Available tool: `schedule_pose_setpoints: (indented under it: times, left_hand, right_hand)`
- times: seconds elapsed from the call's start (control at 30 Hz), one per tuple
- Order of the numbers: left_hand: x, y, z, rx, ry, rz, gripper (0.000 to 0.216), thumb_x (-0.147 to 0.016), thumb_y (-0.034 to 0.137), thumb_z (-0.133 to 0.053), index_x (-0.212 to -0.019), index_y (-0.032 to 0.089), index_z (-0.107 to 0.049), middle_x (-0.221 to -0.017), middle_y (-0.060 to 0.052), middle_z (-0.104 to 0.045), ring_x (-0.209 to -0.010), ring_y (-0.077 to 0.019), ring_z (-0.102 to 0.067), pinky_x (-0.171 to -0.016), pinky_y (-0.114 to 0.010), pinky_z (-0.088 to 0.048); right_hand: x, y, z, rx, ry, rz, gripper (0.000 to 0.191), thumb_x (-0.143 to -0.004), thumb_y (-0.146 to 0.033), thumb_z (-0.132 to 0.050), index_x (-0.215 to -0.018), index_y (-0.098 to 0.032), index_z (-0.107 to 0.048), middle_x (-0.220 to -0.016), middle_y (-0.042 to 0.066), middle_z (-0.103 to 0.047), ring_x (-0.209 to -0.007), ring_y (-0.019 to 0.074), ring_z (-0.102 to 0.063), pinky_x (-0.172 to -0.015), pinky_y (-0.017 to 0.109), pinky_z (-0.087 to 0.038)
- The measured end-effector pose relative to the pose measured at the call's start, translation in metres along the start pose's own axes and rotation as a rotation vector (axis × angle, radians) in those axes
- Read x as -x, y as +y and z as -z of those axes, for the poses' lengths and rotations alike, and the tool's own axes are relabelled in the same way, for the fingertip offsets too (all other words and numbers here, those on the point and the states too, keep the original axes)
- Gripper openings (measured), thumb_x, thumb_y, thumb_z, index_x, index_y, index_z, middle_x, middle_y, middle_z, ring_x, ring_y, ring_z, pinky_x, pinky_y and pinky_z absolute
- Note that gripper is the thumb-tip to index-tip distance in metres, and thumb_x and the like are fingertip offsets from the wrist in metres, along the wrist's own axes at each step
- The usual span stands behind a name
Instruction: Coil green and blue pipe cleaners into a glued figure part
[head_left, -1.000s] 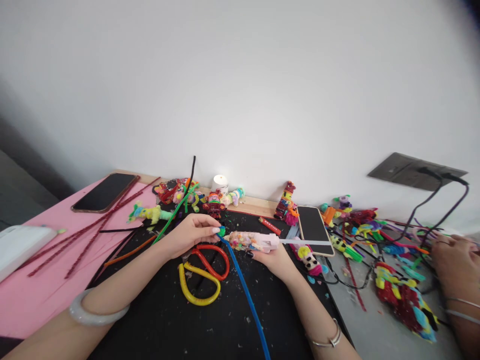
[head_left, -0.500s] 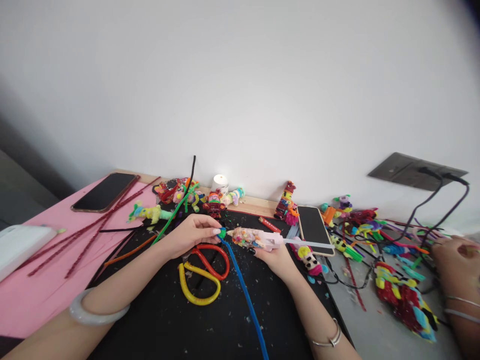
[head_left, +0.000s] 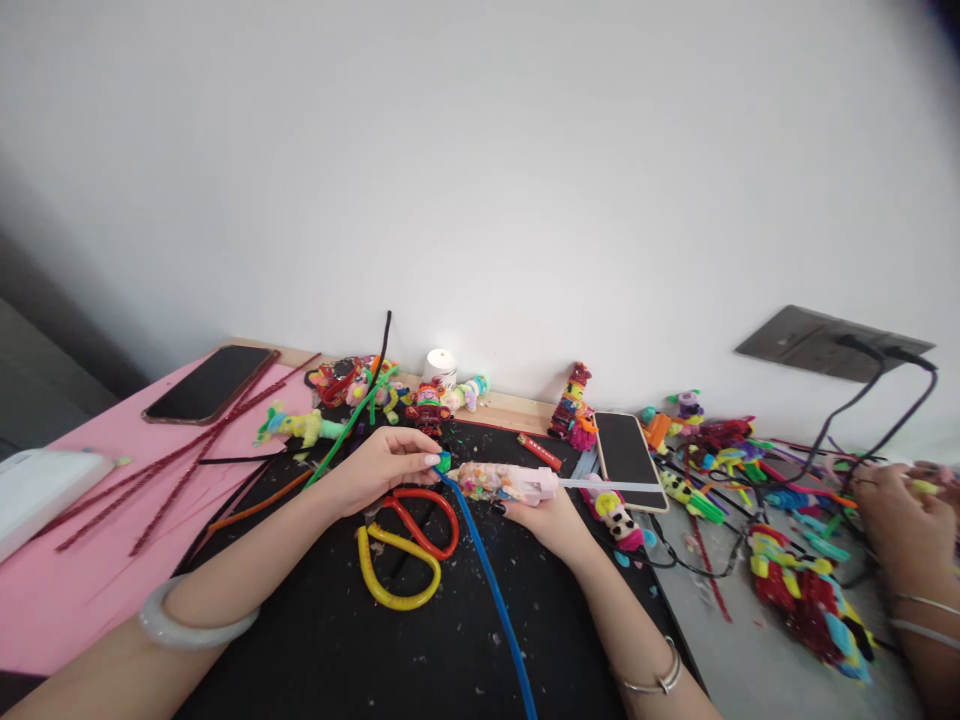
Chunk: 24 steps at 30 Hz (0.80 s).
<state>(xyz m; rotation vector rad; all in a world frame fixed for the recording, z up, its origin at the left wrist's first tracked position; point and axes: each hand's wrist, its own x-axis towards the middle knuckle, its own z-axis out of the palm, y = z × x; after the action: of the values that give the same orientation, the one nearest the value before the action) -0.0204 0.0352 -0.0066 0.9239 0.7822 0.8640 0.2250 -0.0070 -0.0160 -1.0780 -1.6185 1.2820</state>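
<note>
Between the thumb and fingers of my left hand (head_left: 394, 462) is a small green and blue fuzzy piece (head_left: 444, 462). A long blue pipe cleaner (head_left: 487, 570) runs from it down toward me across the black mat. My right hand (head_left: 546, 522) is closed around a pink glue gun (head_left: 534, 484) crusted with coloured bits, its nozzle pointing left close to the fuzzy piece. A clear glue stick (head_left: 600, 485) juts from the gun's back. Scissors (head_left: 401, 570) with one red and one yellow handle lie under my left wrist, their blades mostly hidden.
Fuzzy figures (head_left: 429, 405) and a white candle-like cylinder (head_left: 441, 365) line the wall. A phone (head_left: 210, 383) and dark red pipe cleaners (head_left: 176, 470) lie on the pink sheet; another phone (head_left: 631, 455) lies right. A co-worker's hands (head_left: 904, 520) work at far right, near black cables (head_left: 829, 440).
The glue gun in my right hand has shifted slightly left, bringing its nozzle nearer the fuzzy piece. The co-worker's hands have moved a little left.
</note>
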Motion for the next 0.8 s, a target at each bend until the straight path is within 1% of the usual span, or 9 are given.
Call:
schedule_pose_setpoints:
  times: [0.23, 0.37, 0.67, 0.8]
  left_hand:
    - [0.0014, 0.0002, 0.0, 0.001, -0.002, 0.007, 0.024, -0.058, 0.023, -0.082, -0.073, 0.012, -0.067, -0.062, 0.001, -0.068, -0.057, -0.0107, -0.066, -0.061, -0.02, -0.055]
    - [0.0011, 0.0012, -0.0006, 0.003, 0.003, 0.001, 0.023, -0.058, 0.022, -0.082, -0.073, 0.012, -0.068, -0.063, 0.001, -0.068, -0.056, -0.0104, -0.066, -0.061, -0.02, -0.056]
    - [0.0003, -0.001, 0.0013, 0.001, -0.006, -0.001, 0.021, -0.06, 0.022, -0.081, -0.073, 0.012, -0.068, -0.064, 0.001, -0.068, -0.058, -0.0107, -0.066, -0.062, -0.021, -0.056]
    - [-0.0007, -0.0007, 0.0018, 0.0, -0.005, -0.01, 0.021, -0.06, 0.022, -0.081, -0.074, 0.012, -0.068, -0.064, 0.001, -0.068, -0.058, -0.0105, -0.066, -0.062, -0.021, -0.056]
  right_hand:
    - [0.0, 0.0003, 0.001, -0.012, 0.032, 0.034, 0.034, -0.074, -0.025, -0.069, -0.107, -0.024, -0.066, -0.111, 0.003, -0.067, -0.103, 0.0241, -0.062, -0.095, 0.042, -0.046]
    - [-0.0002, 0.0027, 0.0013, 0.004, 0.002, 0.019, 0.032, -0.073, -0.024, -0.07, -0.105, -0.024, -0.066, -0.11, 0.003, -0.068, -0.102, 0.0242, -0.063, -0.094, 0.042, -0.047]
    - [0.0004, 0.0013, 0.0011, 0.025, 0.034, 0.012, 0.03, -0.07, -0.026, -0.072, -0.1, -0.022, -0.068, -0.104, 0.005, -0.07, -0.099, 0.0255, -0.064, -0.091, 0.044, -0.049]
    - [0.0004, 0.0019, 0.0016, 0.015, 0.033, 0.006, 0.031, -0.07, -0.024, -0.071, -0.102, -0.023, -0.067, -0.106, 0.005, -0.07, -0.099, 0.0257, -0.064, -0.091, 0.043, -0.049]
